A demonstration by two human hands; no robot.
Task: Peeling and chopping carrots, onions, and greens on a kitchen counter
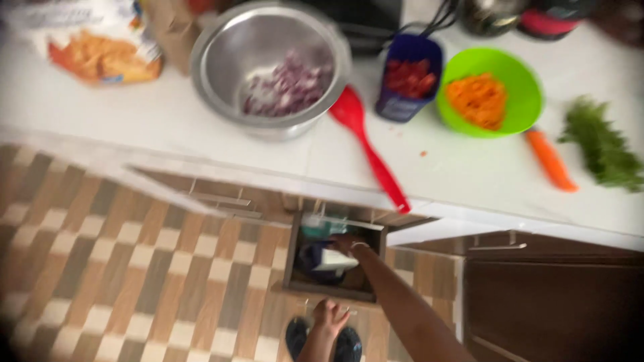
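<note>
The right hand [345, 243] is down inside the open drawer [332, 258], its grip closing around a small white packet [333, 260]; the blur makes it hard to tell whether the fingers have fully wrapped it or just rest on its upper edge. The left hand [329, 315] sits just below the drawer's front edge, fingers curled at the handle there, and whether it truly grips anything cannot be told.

The packet lies in the middle of the drawer, on top of dark and teal items too blurred to name. It looks pale, flat and roughly rectangular, tilted a little. It seems light and somewhat soft-sided, likely to crumple if squeezed hard, so a pinch across its flat faces near the upper edge seems the safest hold.

Above the drawer runs the white surface [201, 127]. Right above the drawer lies a red spatula [365, 144], with a steel bowl [215, 60] of chopped purple onion up-left of it. Up and right of the drawer stand a blue container [409, 77] of red pieces, a green bowl [523, 94] of orange shreds, a carrot [550, 161] and green herbs [600, 144]. Left of the drawer spreads the checked floor [100, 268].
</note>
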